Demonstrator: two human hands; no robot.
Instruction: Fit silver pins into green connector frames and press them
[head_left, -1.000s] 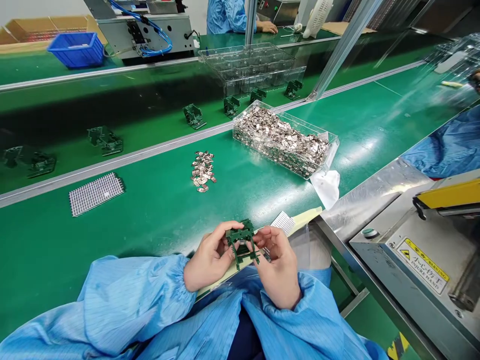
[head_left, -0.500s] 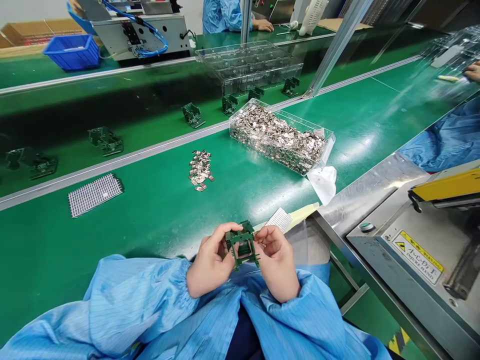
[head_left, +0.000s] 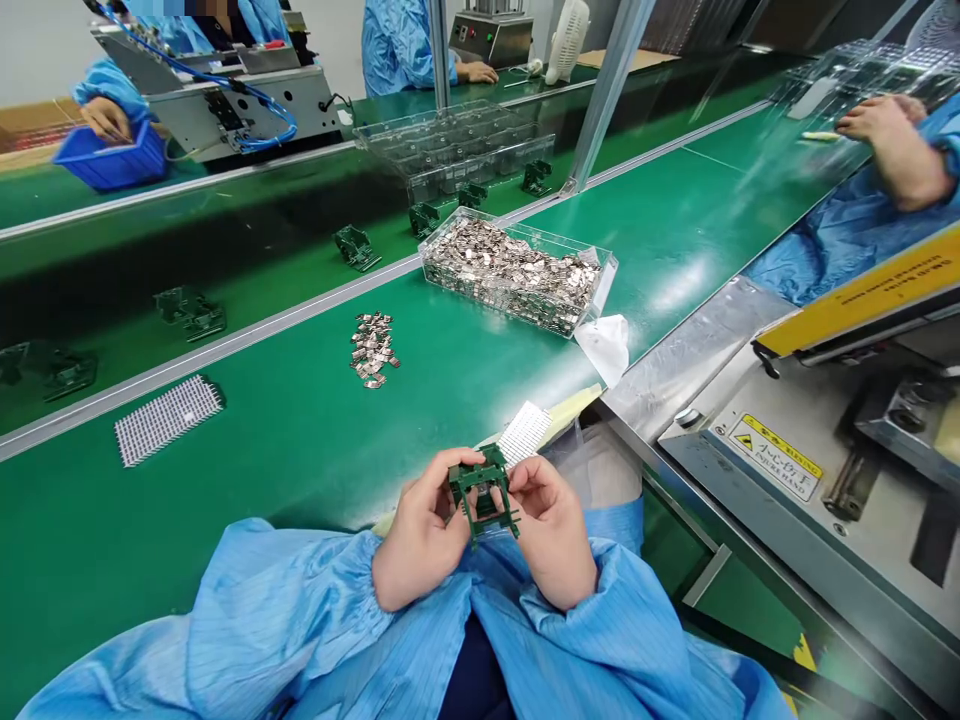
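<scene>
My left hand [head_left: 424,540] is closed around a small dark green plastic frame [head_left: 480,474], its thumb and fingers on the frame's left side and top. On the other side, my right hand [head_left: 553,530] pinches the frame's right edge, with the thumb reaching toward the opening. Whether a small part sits between the right fingertips is hidden. Just beyond the frame lies a white gridded block [head_left: 525,432] on a yellowish strip [head_left: 574,408]. Farther forward on the green table is a loose pile of small metal pieces [head_left: 373,348].
A clear tray [head_left: 495,299] full of metal pieces stands ahead, with a white scrap [head_left: 604,348] beside it. Another gridded block [head_left: 169,420] lies left. Several green frames [head_left: 355,247] line the belt. A machine [head_left: 750,440] stands right. Co-workers' hands [head_left: 885,130] show beyond.
The view has swung rightward, so the table things sit farther left. Both my hands keep hold of the green frame. A co-worker's hand has come into the blue bin at the far left.
</scene>
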